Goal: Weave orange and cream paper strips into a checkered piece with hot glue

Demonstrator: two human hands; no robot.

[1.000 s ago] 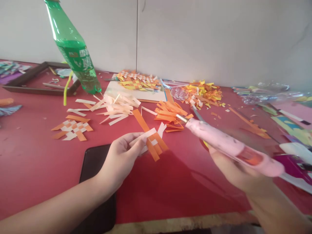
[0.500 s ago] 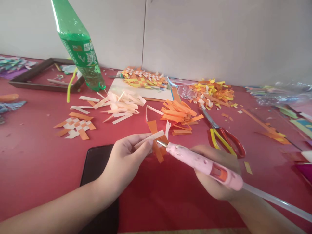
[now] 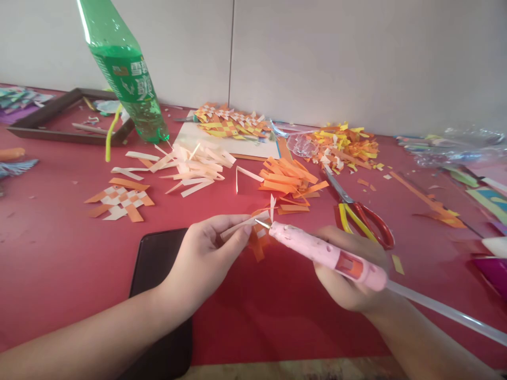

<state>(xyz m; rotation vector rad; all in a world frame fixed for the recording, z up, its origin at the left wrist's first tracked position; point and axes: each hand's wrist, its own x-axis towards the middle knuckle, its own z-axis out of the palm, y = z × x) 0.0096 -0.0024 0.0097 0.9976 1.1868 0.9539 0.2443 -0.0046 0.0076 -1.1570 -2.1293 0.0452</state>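
Between the thumb and fingers of my left hand (image 3: 216, 253) is a small piece of woven paper strips (image 3: 259, 241), orange and pale cream, with loose ends sticking out. My right hand (image 3: 350, 266) is wrapped round a pink glue gun (image 3: 317, 248), a clear glue stick coming out of its back end. The gun's metal tip is at the cream strip, close to my left fingertips; whether it touches I cannot tell. Just beyond lie a pile of folded orange strips (image 3: 287, 179) and a pile of cream strips (image 3: 198, 166). A finished-looking woven piece (image 3: 122, 199) rests on the left.
Scissors (image 3: 352, 208) with red and yellow handles lie beyond my right hand. A black phone (image 3: 158, 264) is under my left forearm. Further back stand a green bottle (image 3: 127, 79), a dark frame (image 3: 51, 134), a stack of woven pieces (image 3: 233, 121) and yellow-orange scraps (image 3: 348, 142).
The orange end that stood up from the woven piece has dropped or turned away from view. Both hands keep their grips, and the whole view has shifted slightly.
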